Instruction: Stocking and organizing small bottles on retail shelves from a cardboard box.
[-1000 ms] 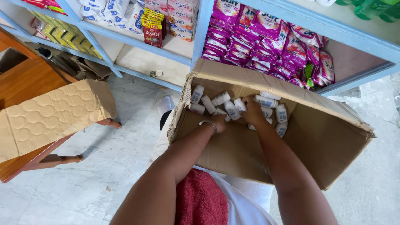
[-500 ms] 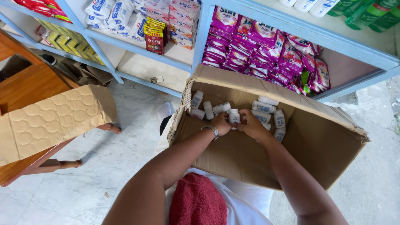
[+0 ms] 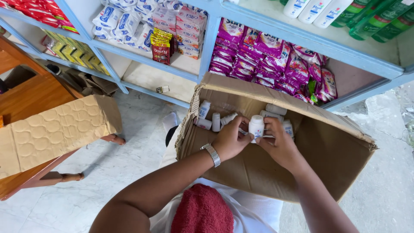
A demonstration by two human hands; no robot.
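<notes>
A big open cardboard box (image 3: pixel 302 159) rests on my lap, tilted toward the shelves. Several small white bottles (image 3: pixel 215 121) lie along its far inner edge. My left hand (image 3: pixel 230 140), with a metal wristwatch, and my right hand (image 3: pixel 278 142) meet inside the box. Between them stands one small white bottle (image 3: pixel 256 126) with a white cap. The right hand's fingers grip its side and the left hand's fingertips touch its other side.
Blue shelves (image 3: pixel 207 39) ahead hold purple sachets (image 3: pixel 276 64), white packets, yellow packs and green and white bottles. A wooden table (image 3: pixel 30 95) with an embossed cardboard sheet (image 3: pixel 56 129) stands at left. A red cloth (image 3: pixel 202 211) lies on my lap. The floor is pale marble.
Both hands have drawn back from the pile of bottles and lifted one white bottle upright between them. The camera has also moved closer to the box.
</notes>
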